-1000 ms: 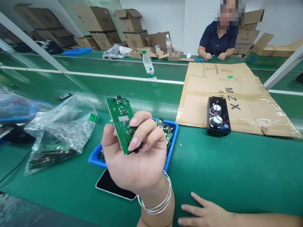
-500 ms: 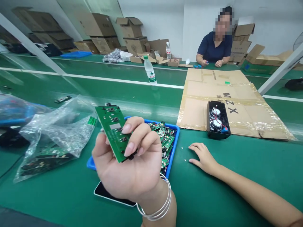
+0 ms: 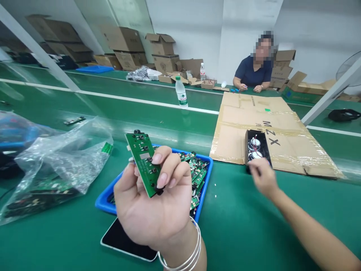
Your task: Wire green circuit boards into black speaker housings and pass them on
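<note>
My left hand [image 3: 158,199], with silver bangles at the wrist, is raised in front of me and closed on a green circuit board [image 3: 138,156]. The board is tilted, its face with small black buttons toward me. My right hand [image 3: 263,177] is over the near end of a black speaker box [image 3: 265,141], its fingers curled and blurred. Two round speakers [image 3: 254,143] and a red wire show inside. That hand hides the near end of the box, so whether it grips anything there is unclear.
Behind my left hand stands a blue tray [image 3: 207,180] of circuit boards. A phone [image 3: 124,239] lies before it, a plastic bag [image 3: 70,162] of boards to the left. The speaker box rests on flattened cardboard [image 3: 293,146]. A water bottle [image 3: 181,94] stands farther back; a person [image 3: 252,71] sits opposite.
My right hand has moved from the bare table, forward and right, to the speaker box, and its fingers have curled. My left hand still holds the board. The view has tilted slightly up.
</note>
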{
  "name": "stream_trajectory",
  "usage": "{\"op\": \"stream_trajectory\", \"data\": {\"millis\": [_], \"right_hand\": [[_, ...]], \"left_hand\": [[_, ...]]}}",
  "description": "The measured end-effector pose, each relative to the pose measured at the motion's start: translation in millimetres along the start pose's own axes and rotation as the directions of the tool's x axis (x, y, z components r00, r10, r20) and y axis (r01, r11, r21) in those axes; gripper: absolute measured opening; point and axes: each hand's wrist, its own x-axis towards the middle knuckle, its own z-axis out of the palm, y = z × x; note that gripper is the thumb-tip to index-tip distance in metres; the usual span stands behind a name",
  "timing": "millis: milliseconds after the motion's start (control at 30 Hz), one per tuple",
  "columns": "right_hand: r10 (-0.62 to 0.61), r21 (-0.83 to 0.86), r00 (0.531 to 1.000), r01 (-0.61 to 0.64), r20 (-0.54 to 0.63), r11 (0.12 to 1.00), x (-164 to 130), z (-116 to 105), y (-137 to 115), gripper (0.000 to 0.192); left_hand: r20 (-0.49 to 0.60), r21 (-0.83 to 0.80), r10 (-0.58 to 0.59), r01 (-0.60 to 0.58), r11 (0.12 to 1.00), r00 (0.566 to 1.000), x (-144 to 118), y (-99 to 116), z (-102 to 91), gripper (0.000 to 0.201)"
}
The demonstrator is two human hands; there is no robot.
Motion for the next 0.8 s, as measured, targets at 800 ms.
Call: {"op": "stream_trajectory", "data": {"millis": [800], "right_hand": [[-0.126, -0.371, 0.894, 0.302, 0.43, 0.878, -120.1, -92.1, 18.4, 0.019]], "left_hand": [[0.066, 0.322, -0.225, 0.192, 0.927, 0.972, -15.4, -66.3, 12.6, 0.013]]}}
